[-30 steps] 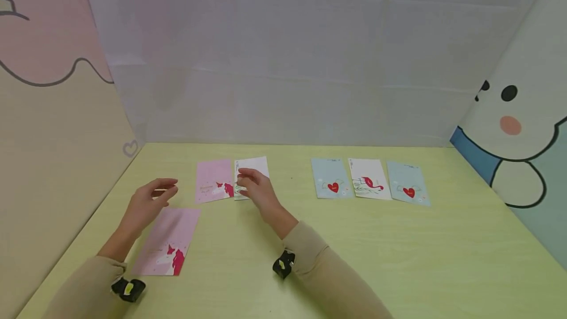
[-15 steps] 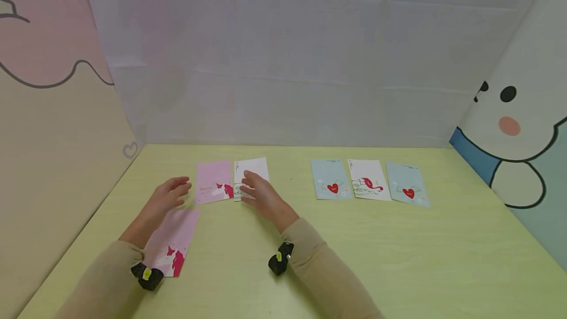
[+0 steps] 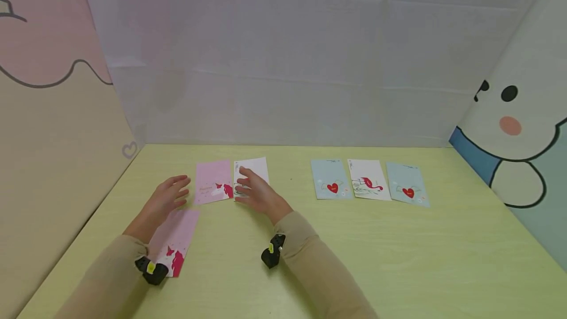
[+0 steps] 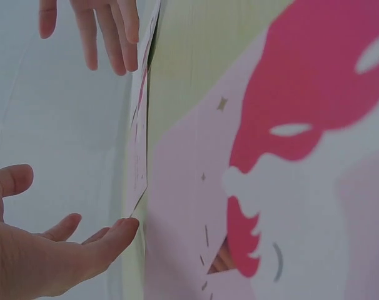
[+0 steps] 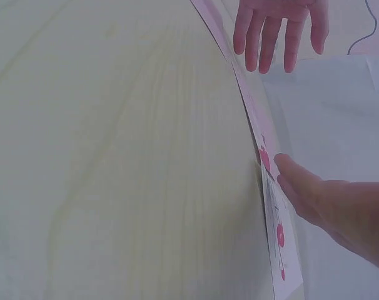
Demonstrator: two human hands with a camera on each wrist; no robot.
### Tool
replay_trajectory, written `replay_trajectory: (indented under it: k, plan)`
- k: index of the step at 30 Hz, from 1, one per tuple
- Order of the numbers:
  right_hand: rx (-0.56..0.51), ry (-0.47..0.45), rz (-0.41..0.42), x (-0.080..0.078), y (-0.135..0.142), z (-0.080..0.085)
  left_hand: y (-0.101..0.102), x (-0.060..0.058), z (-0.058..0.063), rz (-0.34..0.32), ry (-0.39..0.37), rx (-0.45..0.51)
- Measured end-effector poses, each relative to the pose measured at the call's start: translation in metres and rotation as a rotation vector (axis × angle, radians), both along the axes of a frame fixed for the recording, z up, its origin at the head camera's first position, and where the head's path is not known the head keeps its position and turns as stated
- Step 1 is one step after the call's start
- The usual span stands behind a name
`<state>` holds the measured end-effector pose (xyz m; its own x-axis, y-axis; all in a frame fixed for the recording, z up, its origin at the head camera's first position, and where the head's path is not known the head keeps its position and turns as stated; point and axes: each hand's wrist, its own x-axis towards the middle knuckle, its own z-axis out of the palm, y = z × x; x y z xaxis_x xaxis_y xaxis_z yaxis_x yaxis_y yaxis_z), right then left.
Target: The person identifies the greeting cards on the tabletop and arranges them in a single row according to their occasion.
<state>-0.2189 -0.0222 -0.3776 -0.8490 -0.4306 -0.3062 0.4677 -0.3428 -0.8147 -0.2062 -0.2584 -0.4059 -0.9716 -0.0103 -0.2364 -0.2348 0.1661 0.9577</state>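
Note:
My left hand (image 3: pixel 166 198) is held over the far end of a pink unicorn card (image 3: pixel 188 230), its fingers extended and holding nothing. The wrist and sleeve cover part of that card. My right hand (image 3: pixel 263 196) hovers with spread fingers over a white flamingo card (image 3: pixel 259 164), hiding much of its picture. Between the hands, farther back, lies a second pink unicorn card (image 3: pixel 212 176) beside the white one. In the left wrist view, the big unicorn print of the near card (image 4: pixel 283 125) fills the right side. The right wrist view shows both palms facing each other.
To the right, a row holds a blue heart card (image 3: pixel 332 178), another white flamingo card (image 3: pixel 369 178) and another blue heart card (image 3: pixel 408 183). A pale wall (image 3: pixel 274 63) rises behind the table (image 3: pixel 398 260), with printed panels at both sides.
The left hand has moved right, its fingers opening out from a loose curl. The right hand's fingers have straightened, and its forearm has shifted slightly left. The cards have stayed in place.

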Motion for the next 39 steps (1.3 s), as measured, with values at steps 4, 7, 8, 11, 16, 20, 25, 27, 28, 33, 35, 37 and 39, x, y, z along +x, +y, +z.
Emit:
replay_trajectory:
  k: [4, 7, 8, 11, 16, 20, 25, 27, 28, 33, 35, 37, 39]
  plan:
    - [0.023, -0.002, 0.01, -0.001, -0.002, 0.001, 0.006, 0.006, 0.011, 0.006, -0.041, 0.005]
    - [0.037, -0.005, 0.011, -0.001, -0.003, 0.002, 0.012, 0.013, 0.024, -0.012, -0.06, -0.015]
    - [0.042, -0.005, 0.014, -0.002, -0.003, 0.002, 0.014, 0.015, 0.028, -0.016, -0.062, -0.023]
    - [0.058, -0.012, 0.016, -0.002, -0.004, 0.002, 0.018, 0.019, 0.037, -0.043, -0.068, -0.043]
    - [0.083, -0.024, 0.019, -0.004, -0.005, 0.001, 0.02, 0.017, 0.039, -0.046, -0.081, -0.057]
    - [0.114, -0.028, 0.026, -0.005, -0.006, 0.001, 0.02, 0.016, 0.037, -0.031, -0.082, -0.083]
    - [0.148, -0.023, 0.036, -0.005, -0.004, 0.002, 0.021, 0.015, 0.037, -0.038, -0.084, -0.099]
    - [0.159, -0.018, 0.041, -0.004, -0.004, 0.002, 0.021, 0.014, 0.037, -0.051, -0.085, -0.088]
    - [0.164, -0.017, 0.042, -0.004, -0.004, 0.002, 0.021, 0.014, 0.038, -0.048, -0.087, -0.086]
    - [0.174, -0.025, 0.038, -0.004, -0.004, 0.001, 0.024, 0.013, 0.037, -0.032, -0.093, -0.088]
    - [0.173, -0.028, 0.038, -0.004, -0.003, 0.0, 0.025, 0.013, 0.037, -0.028, -0.089, -0.092]
    - [0.176, -0.024, 0.041, -0.004, -0.003, 0.0, 0.026, 0.013, 0.037, -0.018, -0.09, -0.107]
    - [0.175, -0.024, 0.04, -0.005, -0.004, -0.001, 0.025, 0.012, 0.034, 0.003, -0.089, -0.113]
